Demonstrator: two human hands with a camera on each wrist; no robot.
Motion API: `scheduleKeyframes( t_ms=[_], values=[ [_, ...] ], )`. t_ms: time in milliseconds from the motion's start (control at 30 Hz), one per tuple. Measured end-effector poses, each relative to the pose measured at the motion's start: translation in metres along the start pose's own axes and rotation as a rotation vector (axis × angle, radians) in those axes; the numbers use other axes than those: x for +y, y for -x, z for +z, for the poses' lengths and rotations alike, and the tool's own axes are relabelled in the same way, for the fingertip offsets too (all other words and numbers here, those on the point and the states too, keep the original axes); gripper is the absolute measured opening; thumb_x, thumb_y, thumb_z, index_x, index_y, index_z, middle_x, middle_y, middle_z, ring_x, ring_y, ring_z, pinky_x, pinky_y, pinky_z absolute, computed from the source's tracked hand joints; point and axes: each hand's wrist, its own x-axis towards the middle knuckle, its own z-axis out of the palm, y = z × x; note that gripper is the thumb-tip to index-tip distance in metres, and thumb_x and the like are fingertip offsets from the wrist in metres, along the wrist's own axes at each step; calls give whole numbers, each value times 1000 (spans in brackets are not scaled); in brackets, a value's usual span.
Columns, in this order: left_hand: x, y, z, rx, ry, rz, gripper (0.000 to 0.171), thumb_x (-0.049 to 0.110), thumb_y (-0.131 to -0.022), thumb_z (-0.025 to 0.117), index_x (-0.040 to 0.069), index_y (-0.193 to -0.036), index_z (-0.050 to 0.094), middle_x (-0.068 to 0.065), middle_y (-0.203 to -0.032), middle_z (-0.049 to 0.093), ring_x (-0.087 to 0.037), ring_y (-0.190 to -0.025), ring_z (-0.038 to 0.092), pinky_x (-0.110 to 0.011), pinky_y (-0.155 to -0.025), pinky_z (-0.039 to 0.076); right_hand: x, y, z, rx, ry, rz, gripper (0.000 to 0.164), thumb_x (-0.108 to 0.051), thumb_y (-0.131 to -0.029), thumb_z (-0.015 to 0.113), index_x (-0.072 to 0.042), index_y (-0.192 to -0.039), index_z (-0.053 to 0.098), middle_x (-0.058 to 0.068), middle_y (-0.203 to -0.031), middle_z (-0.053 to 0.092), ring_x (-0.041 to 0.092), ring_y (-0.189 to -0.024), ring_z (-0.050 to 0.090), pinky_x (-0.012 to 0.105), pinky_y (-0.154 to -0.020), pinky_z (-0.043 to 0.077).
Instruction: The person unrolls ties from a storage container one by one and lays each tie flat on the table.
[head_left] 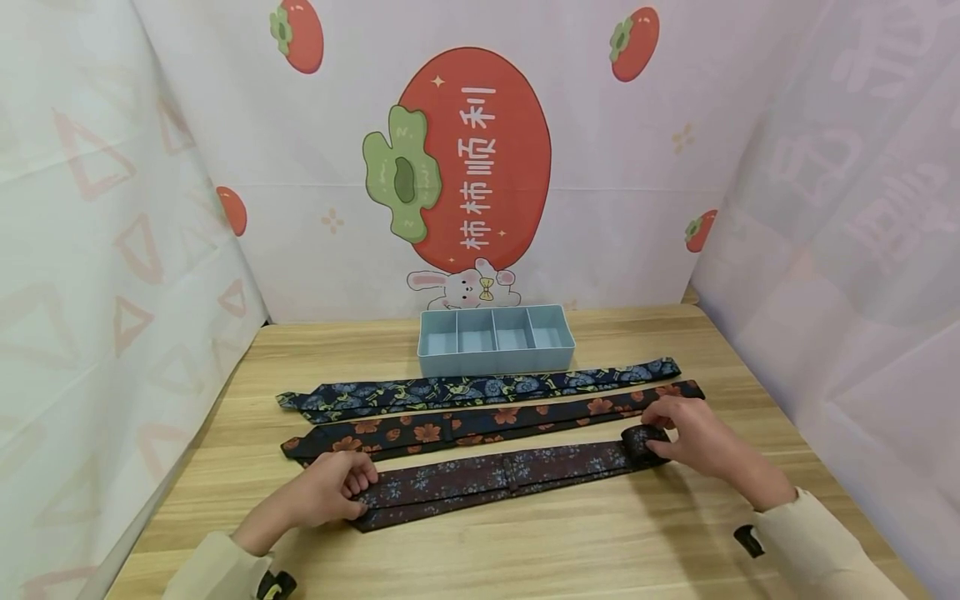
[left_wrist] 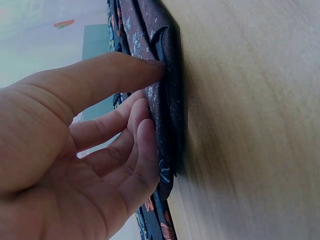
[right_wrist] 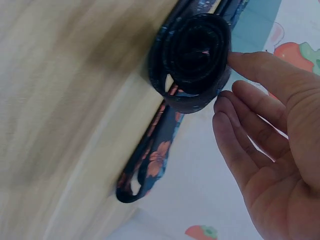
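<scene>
A dark maroon necktie [head_left: 465,482] with small blue flowers lies nearest the front edge, its right end wound into a coil [head_left: 643,444]. My right hand [head_left: 693,437] holds this coil between thumb and fingers; the right wrist view shows the coil [right_wrist: 197,57] edge-on, its outer turn loose. At the wide left end, the thumb and loosely bent fingers of my left hand [head_left: 322,490] rest on the tie, spaced apart. Behind it lies a black necktie with orange flowers [head_left: 427,432], and beyond that a navy necktie with blue and yellow patterning [head_left: 487,388].
A pale blue box [head_left: 495,360] with several compartments stands at the back of the wooden table [head_left: 525,550], close behind the navy tie. White printed cloth [head_left: 330,150] hangs behind the table and along both sides.
</scene>
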Motion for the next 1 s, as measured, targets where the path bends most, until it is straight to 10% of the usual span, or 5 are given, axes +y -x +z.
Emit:
scheduleKeyframes(
  t_ms=[600, 1000],
  values=[
    [1, 0, 0, 4, 20, -5, 29, 2, -82, 86, 6, -104, 68, -1, -94, 64, -9, -82, 57, -24, -69, 53, -25, -19, 11, -133, -50, -29, 27, -7, -84, 88, -5, -107, 76, 7, -101, 75, 16, -84, 70, 27, -69, 59],
    [-2, 0, 1, 1, 18, -6, 28, 4, -83, 85, 7, -104, 68, -1, -94, 64, -7, -82, 57, -24, -69, 54, -17, -12, 15, -52, -26, -2, 29, -9, -79, 92, -7, -103, 76, 1, -95, 74, 14, -82, 69, 29, -68, 59]
  ],
)
